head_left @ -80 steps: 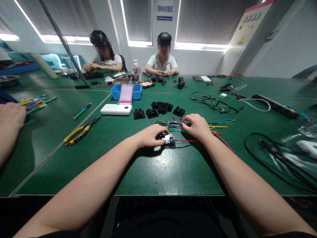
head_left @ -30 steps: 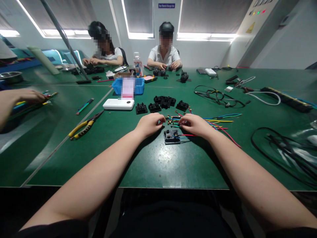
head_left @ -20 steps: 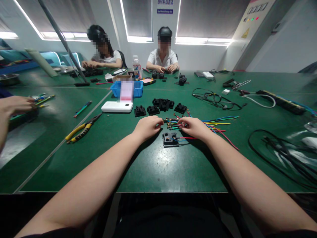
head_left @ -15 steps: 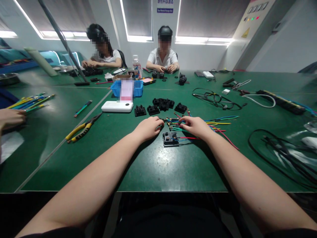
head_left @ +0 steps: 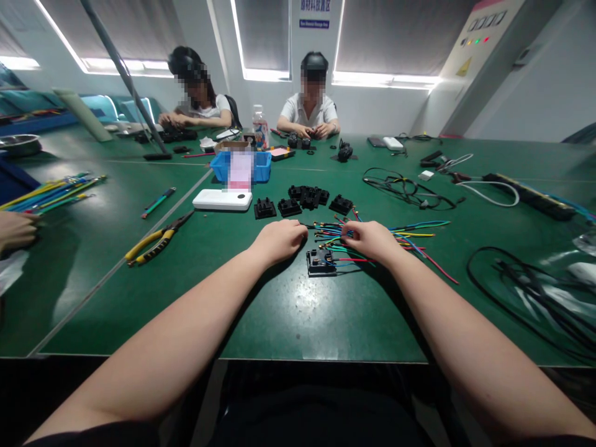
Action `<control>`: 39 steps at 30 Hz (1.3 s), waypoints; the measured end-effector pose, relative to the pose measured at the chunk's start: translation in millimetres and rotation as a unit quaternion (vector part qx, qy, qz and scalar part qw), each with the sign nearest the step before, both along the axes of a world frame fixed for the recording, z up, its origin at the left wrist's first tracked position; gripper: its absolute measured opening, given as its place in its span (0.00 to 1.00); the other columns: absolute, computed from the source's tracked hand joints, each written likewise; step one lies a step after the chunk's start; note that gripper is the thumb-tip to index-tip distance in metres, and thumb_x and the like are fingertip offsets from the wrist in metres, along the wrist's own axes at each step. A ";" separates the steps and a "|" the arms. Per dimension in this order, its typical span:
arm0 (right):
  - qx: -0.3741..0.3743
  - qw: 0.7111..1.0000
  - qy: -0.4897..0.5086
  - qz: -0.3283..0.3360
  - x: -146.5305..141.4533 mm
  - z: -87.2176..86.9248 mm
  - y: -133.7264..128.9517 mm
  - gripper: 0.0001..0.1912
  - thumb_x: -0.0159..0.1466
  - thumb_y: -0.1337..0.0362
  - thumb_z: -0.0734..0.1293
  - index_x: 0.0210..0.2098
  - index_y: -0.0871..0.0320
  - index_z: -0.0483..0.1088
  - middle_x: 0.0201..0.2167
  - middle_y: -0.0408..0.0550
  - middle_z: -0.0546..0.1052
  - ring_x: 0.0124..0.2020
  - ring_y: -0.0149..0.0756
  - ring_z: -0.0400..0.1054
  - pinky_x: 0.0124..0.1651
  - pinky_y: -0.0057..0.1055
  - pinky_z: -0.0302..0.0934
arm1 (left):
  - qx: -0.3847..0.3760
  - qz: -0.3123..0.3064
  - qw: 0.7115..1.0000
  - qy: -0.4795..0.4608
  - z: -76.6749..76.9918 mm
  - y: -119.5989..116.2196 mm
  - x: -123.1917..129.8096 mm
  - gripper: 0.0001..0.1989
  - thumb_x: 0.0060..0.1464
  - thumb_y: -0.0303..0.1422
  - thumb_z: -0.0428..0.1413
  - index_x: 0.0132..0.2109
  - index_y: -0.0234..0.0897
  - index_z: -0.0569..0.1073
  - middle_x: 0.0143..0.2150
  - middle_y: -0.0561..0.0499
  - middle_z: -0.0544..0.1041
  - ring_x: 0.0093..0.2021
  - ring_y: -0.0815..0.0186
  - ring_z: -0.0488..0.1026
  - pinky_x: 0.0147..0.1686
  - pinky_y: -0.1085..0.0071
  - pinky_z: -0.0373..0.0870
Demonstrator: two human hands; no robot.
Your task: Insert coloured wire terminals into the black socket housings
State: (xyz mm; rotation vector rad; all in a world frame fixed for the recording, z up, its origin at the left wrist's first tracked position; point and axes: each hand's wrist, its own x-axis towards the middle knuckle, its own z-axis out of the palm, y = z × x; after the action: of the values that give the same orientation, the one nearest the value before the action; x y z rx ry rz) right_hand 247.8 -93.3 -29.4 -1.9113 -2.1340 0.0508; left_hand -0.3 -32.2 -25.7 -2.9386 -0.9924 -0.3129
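Observation:
In the head view, my left hand (head_left: 282, 239) rests on the table with its fingers curled together. A thin dark piece shows at its fingertips; what it is I cannot make out. My right hand (head_left: 370, 241) is closed in a pinch over a bundle of coloured wires (head_left: 416, 234) with metal-tipped ends. Just below the fingers lies a black plastic socket part (head_left: 320, 263), with red, blue and dark wires running right from it beneath my right hand. Several similar black parts (head_left: 310, 196) are grouped beyond my hands.
Yellow-handled pliers (head_left: 159, 239) lie left, near a short wire bundle (head_left: 159, 202). A white box-shaped device (head_left: 222, 200) stands before a blue bin (head_left: 241, 165). Black cables (head_left: 535, 292) coil at right. Another person's hand (head_left: 17, 231) is at far left; two people sit opposite.
My right hand's fingers have closed further over the wires, and some wires have shifted, a red one reaching farther right. My left hand's fingers are more curled. The view has shifted slightly.

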 end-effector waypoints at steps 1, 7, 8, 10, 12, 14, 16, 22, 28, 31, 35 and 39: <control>0.001 1.000 0.000 0.003 -0.1 -0.3 0.2 0.06 0.58 0.61 0.64 0.34 0.50 0.73 0.25 0.40 0.75 0.24 0.32 0.65 0.26 0.26 0.48 | 0.002 0.004 1.000 -0.001 0.2 -0.2 0.2 0.12 0.58 0.32 0.47 0.44 0.41 0.73 0.41 0.49 0.75 0.42 0.63 0.72 0.35 0.71 0.65; -0.010 1.000 -0.001 0.023 1.2 -2.4 1.1 0.10 0.58 0.62 0.65 0.40 0.48 0.74 0.27 0.40 0.76 0.27 0.32 0.68 0.28 0.26 0.51 | 0.009 0.010 1.000 -0.006 1.0 -2.3 0.8 0.11 0.58 0.34 0.47 0.43 0.41 0.74 0.41 0.50 0.76 0.41 0.63 0.73 0.34 0.71 0.65; -0.013 1.000 -0.002 0.026 1.5 -2.5 1.2 0.11 0.58 0.62 0.65 0.40 0.48 0.74 0.27 0.40 0.76 0.27 0.32 0.68 0.28 0.26 0.51 | 0.009 0.009 1.000 -0.007 1.1 -2.5 0.9 0.11 0.58 0.34 0.48 0.42 0.42 0.74 0.41 0.50 0.76 0.41 0.63 0.73 0.34 0.71 0.65; -0.015 0.999 -0.003 0.029 1.6 -2.4 1.2 0.10 0.58 0.62 0.65 0.39 0.49 0.75 0.27 0.41 0.77 0.27 0.32 0.67 0.28 0.26 0.51 | 0.008 0.009 1.000 -0.009 1.4 -2.8 0.9 0.11 0.58 0.34 0.48 0.42 0.42 0.74 0.41 0.50 0.76 0.42 0.63 0.73 0.34 0.72 0.65; -0.015 0.999 -0.005 0.030 1.1 -1.9 1.1 0.09 0.58 0.62 0.65 0.38 0.50 0.74 0.27 0.41 0.76 0.26 0.32 0.67 0.28 0.26 0.50 | 0.007 0.009 1.000 -0.013 1.5 -2.8 1.0 0.11 0.58 0.33 0.48 0.42 0.42 0.74 0.41 0.50 0.76 0.41 0.64 0.73 0.34 0.72 0.66; -0.012 0.999 -0.006 0.032 0.0 -1.0 0.7 0.09 0.58 0.63 0.65 0.38 0.51 0.74 0.26 0.41 0.76 0.26 0.32 0.67 0.27 0.26 0.50 | 0.005 0.009 1.000 -0.017 1.1 -2.7 1.0 0.10 0.57 0.33 0.48 0.42 0.42 0.74 0.41 0.51 0.76 0.41 0.64 0.73 0.35 0.72 0.66; -0.009 0.999 -0.005 0.033 -1.0 0.0 -0.1 0.08 0.58 0.63 0.65 0.36 0.51 0.74 0.26 0.41 0.76 0.25 0.32 0.66 0.27 0.26 0.49 | 0.004 0.008 1.000 -0.022 0.4 -2.5 1.1 0.10 0.57 0.33 0.49 0.42 0.42 0.73 0.41 0.51 0.76 0.41 0.64 0.73 0.35 0.72 0.66; 0.003 0.998 0.026 0.050 -3.1 0.1 -1.3 0.06 0.58 0.65 0.64 0.34 0.54 0.72 0.24 0.41 0.74 0.24 0.30 0.64 0.27 0.25 0.49 | -0.005 0.000 0.999 -0.036 -1.6 -2.0 1.4 0.10 0.57 0.33 0.49 0.43 0.42 0.73 0.41 0.51 0.76 0.42 0.63 0.73 0.34 0.72 0.66; 0.026 0.994 0.080 0.065 -5.9 -1.9 -1.1 0.05 0.57 0.65 0.64 0.33 0.55 0.71 0.22 0.39 0.71 0.22 0.29 0.62 0.27 0.25 0.50 | -0.024 -0.020 0.998 -0.051 -4.4 -0.7 2.3 0.10 0.58 0.35 0.49 0.43 0.42 0.73 0.40 0.51 0.76 0.42 0.64 0.73 0.36 0.71 0.66; 0.043 0.991 0.107 0.066 -6.5 -1.4 -1.6 0.05 0.57 0.65 0.64 0.34 0.55 0.71 0.21 0.39 0.70 0.22 0.29 0.62 0.26 0.25 0.50 | -0.037 -0.027 0.997 -0.061 -6.5 0.4 3.3 0.10 0.58 0.36 0.49 0.43 0.42 0.73 0.40 0.51 0.75 0.41 0.65 0.72 0.36 0.72 0.66; 0.060 0.986 0.135 0.076 -7.1 -0.5 -2.4 0.05 0.58 0.64 0.64 0.34 0.56 0.70 0.19 0.38 0.68 0.21 0.28 0.60 0.26 0.25 0.51 | -0.048 -0.037 0.996 -0.071 -7.6 1.0 4.2 0.11 0.58 0.38 0.50 0.43 0.41 0.73 0.40 0.51 0.75 0.40 0.65 0.72 0.35 0.72 0.65; 0.062 0.982 0.150 0.100 -8.7 -1.3 -3.1 0.05 0.58 0.64 0.64 0.34 0.57 0.71 0.19 0.38 0.67 0.21 0.27 0.59 0.26 0.25 0.51 | -0.052 -0.044 0.994 -0.082 -6.8 0.2 4.4 0.11 0.58 0.38 0.50 0.43 0.41 0.73 0.40 0.51 0.76 0.39 0.65 0.72 0.35 0.73 0.65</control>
State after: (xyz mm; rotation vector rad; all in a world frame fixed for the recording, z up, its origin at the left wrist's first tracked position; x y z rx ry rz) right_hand 239.1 -96.3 -30.7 -1.5080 -2.0615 0.2258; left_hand 4.1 -32.1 -32.5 -3.0999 -0.9239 -0.5298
